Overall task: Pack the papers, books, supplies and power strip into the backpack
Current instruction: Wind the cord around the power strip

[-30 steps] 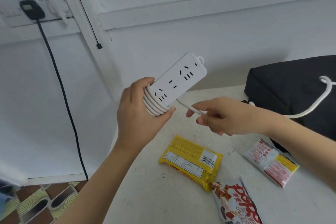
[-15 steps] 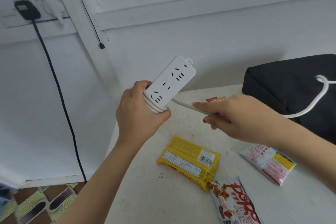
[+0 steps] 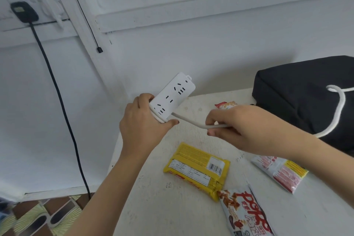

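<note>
Clamped around the power strip [image 3: 173, 97] and its wound loops, the left hand [image 3: 141, 122] could shed coils if the right hand [image 3: 239, 126], pinching the cord [image 3: 188, 120], lets tension drop.

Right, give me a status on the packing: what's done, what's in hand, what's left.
Done: a few turns of white cord are wound round the end of the power strip. In hand: the left hand grips the strip, the right hand pinches the cord. Left: the loose cord trails over the black backpack, the strip is not yet inside, and snack packets lie on the table. The backpack's contents are hidden.
</note>
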A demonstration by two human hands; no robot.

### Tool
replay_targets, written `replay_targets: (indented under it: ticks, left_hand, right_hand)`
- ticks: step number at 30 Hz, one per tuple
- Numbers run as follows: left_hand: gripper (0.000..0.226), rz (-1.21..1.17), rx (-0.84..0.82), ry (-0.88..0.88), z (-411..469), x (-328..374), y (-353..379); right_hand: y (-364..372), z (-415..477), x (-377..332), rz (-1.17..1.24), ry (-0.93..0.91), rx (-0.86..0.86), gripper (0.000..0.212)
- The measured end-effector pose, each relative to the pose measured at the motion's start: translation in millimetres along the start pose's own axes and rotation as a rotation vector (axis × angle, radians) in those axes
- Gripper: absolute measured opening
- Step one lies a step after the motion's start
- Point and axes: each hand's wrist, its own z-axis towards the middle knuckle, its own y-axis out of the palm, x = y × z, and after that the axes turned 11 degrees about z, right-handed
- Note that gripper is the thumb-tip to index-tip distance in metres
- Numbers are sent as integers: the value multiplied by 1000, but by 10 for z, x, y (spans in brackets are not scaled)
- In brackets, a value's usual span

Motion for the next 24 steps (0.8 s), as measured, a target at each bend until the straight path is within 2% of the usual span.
replay_targets:
  ticks: [8,12,15,19,24]
  left_hand:
    - [66,66,18,19,-6,76,144]
    - [63,52,-11,35,-40,174,196]
    - [72,62,-13,79,-68,173,213]
    - [87,25,-28,141,-109,125,221]
    - [68,-17,18,248,-208,174,258]
  right_hand:
    - [253,9,-222,149,-47,-33,39]
    - [261,-45,-289,188,-62,-106,35]
    - [161,-127,-280,75,-80,-165,22]
    - [-9,-225,-295,-107,-114,-181,37]
    - [-285,-129,-455,-263,-150,-114,29]
